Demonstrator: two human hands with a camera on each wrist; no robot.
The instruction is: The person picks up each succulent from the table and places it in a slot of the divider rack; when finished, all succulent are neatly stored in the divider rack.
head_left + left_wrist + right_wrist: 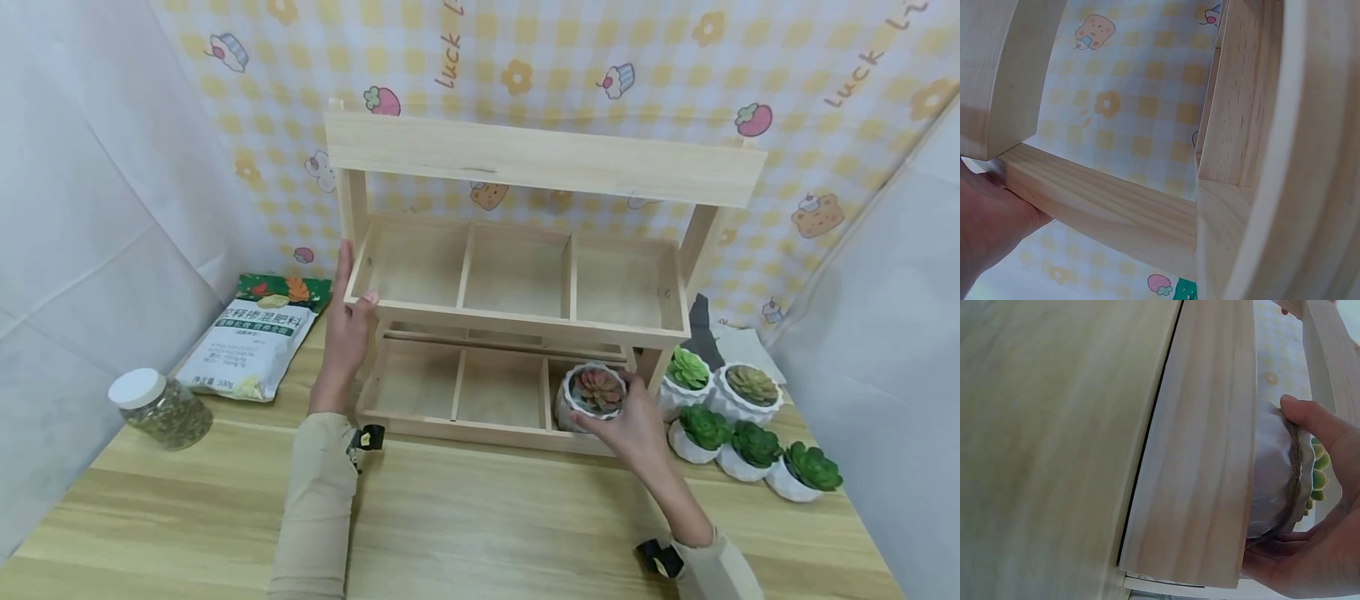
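Note:
A two-tier wooden plant stand (517, 320) stands on the table, each tier split into three compartments. My left hand (347, 329) grips the left end of its upper tier, thumb at the front corner. In the left wrist view part of that hand (991, 228) shows against a wooden post (1104, 194). Inside the lower tier's right compartment is a reddish succulent in a white pot (597, 392). My right hand (637, 427) holds this pot by its rim, thumb and fingers on opposite sides. Twine circles the pot (1271, 475) in the right wrist view; its base is hidden behind the front board (1191, 456).
Several potted succulents (752, 446) cluster on the table right of the stand. To the left lie a white and green fertilizer bag (251, 342) and a clear jar (168, 412) with a white lid. A yellow checked cloth (525, 50) hangs behind the stand.

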